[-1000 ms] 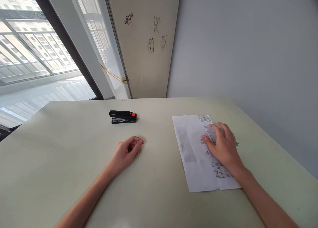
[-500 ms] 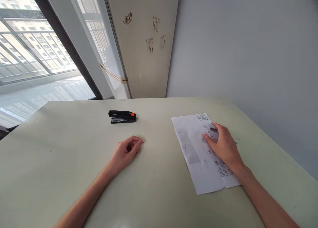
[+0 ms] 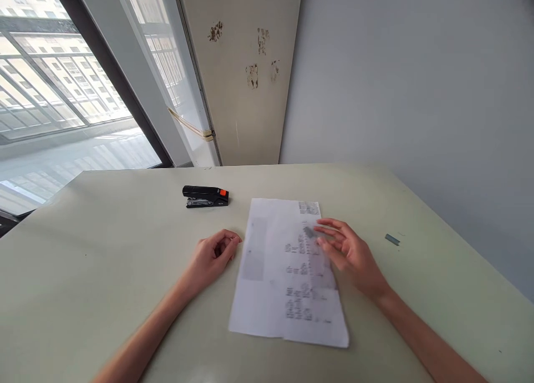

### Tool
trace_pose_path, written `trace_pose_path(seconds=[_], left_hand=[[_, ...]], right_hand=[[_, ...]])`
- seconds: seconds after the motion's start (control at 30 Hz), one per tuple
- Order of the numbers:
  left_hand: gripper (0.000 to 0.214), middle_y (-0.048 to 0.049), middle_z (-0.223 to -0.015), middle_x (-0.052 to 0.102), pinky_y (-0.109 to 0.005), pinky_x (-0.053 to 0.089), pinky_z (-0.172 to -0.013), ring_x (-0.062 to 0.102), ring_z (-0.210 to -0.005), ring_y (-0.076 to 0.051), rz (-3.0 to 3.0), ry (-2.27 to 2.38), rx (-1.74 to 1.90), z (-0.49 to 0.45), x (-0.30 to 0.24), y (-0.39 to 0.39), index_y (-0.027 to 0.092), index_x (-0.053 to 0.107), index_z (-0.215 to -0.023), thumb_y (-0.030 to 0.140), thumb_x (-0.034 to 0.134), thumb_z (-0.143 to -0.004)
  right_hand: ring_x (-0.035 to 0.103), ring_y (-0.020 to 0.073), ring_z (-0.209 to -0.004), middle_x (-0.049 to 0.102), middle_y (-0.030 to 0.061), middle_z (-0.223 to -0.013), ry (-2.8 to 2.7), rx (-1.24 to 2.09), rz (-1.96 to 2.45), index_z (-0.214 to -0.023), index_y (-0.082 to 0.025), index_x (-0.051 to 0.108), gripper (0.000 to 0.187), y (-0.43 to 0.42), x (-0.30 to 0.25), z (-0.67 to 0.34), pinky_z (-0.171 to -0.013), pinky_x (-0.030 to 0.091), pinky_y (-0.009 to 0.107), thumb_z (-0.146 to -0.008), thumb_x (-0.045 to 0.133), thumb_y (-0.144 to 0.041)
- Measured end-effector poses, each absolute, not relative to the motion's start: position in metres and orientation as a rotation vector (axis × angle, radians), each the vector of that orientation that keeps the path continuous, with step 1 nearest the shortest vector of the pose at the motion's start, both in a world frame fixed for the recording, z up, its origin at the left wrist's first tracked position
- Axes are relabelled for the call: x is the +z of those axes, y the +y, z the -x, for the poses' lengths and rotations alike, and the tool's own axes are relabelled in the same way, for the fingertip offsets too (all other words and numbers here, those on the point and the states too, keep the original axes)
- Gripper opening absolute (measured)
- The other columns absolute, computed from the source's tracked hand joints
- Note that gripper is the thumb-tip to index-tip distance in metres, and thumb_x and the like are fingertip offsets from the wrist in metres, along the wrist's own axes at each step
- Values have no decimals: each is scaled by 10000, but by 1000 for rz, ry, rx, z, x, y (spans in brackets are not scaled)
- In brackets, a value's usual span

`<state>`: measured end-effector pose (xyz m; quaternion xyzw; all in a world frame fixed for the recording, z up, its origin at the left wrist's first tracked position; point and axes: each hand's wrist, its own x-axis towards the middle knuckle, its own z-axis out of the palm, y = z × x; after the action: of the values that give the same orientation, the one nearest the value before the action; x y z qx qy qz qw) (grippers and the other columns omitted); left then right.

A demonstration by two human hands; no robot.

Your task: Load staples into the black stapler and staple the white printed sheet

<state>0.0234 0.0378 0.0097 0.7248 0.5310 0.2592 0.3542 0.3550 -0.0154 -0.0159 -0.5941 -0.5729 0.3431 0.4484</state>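
White printed paper (image 3: pixel 275 316) lies on the table between my hands, its text smeared by motion. A small step in its near edge hints at more than one sheet. My right hand (image 3: pixel 352 258) is at the paper's right edge with fingers spread; whether the fingertips touch it I cannot tell. My left hand (image 3: pixel 216 254) rests on the table just left of the paper, fingers curled in and nothing visible in them. Beyond it lies a black stapler (image 3: pixel 205 196) with an orange-red patch.
A short dark grey strip (image 3: pixel 392 239), resembling a staple strip, lies on the pale table (image 3: pixel 104 271) right of my right hand. Behind the table are a grey wall (image 3: pixel 396 77), a beige panel (image 3: pixel 246 121) and a window (image 3: pixel 54 82).
The paper has slid left and turned straighter, now close to my left hand. My right hand has moved left with it, uncovering the grey strip. My left hand and the stapler stay put.
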Motion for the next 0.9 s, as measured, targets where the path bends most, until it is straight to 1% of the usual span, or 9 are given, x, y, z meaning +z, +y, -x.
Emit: trace_pose_path(seconds=[0.13,0.2,0.27,0.33,0.4,0.63,0.73,0.8,0.9], left_hand=[[357,22,-677,561,-265,375,-556,447,-596,-138,-1940,1425,695,-23,6,39,223,672,-941,531,510,-1018],[308,-8,-799,647,-281,445,-627,546,-691,-162,-2020,1428,744,-22,4,40,229,677,-980,496,529,-1018],[254,-53,-1068,721,-329,519,-835,644,-957,-213,-2140,1375,794,-22,2,41,240,685,-1051,455,555,-1014],[244,-68,-1333,684,-415,476,-1069,593,-1254,-267,-2246,1294,790,-22,0,41,259,685,-1141,435,581,-1007],[285,-63,-1440,644,-477,414,-1173,506,-1401,-292,-2300,1239,730,-21,-1,42,276,672,-1223,443,589,-1008],[408,-64,-1509,609,-504,367,-1221,429,-1489,-300,-2412,1275,639,7,-7,61,265,622,-1359,490,554,-1026],[445,-55,-1495,627,-522,351,-1210,454,-1467,-321,-2538,1314,557,27,-4,73,280,625,-1387,509,576,-1009],[388,-49,-1379,709,-525,365,-1179,508,-1410,-331,-2618,1378,563,36,0,77,289,688,-1307,500,593,-995],[283,-66,-1142,782,-506,423,-1101,601,-1260,-327,-2688,1518,652,44,6,79,268,770,-1047,478,589,-989]], right_hand=[[682,266,-1232,699,101,-1343,-1439,824,1407,-1253,-270,633,314,-19,-10,-345,-1046,577,457,-1007,609,-463],[706,264,-1147,737,93,-1233,-1459,724,1465,-1171,-260,665,262,-18,-12,-347,-1020,579,460,-1017,585,-456],[710,262,-1110,749,85,-1175,-1505,679,1512,-1126,-259,676,240,-17,-16,-350,-1004,579,457,-1027,560,-444],[699,258,-1144,743,76,-1207,-1580,694,1519,-1149,-266,669,228,-17,-18,-351,-1035,565,457,-1030,558,-425],[667,257,-1232,717,67,-1298,-1672,730,1497,-1215,-281,646,237,-18,-18,-349,-1097,532,466,-1031,559,-402],[432,272,-1523,464,65,-1646,-2128,889,1232,-1512,-320,469,546,-25,-12,-334,-1242,404,493,-1002,635,-423],[412,260,-1538,407,57,-1684,-2108,896,1250,-1520,-324,458,521,-26,-13,-333,-1236,420,481,-1029,593,-437],[420,251,-1532,416,56,-1676,-2064,874,1288,-1505,-321,467,472,-25,-13,-333,-1232,425,483,-1052,551,-423],[443,246,-1514,459,66,-1641,-2044,853,1323,-1469,-307,501,407,-24,-12,-333,-1223,438,496,-1071,511,-392]])
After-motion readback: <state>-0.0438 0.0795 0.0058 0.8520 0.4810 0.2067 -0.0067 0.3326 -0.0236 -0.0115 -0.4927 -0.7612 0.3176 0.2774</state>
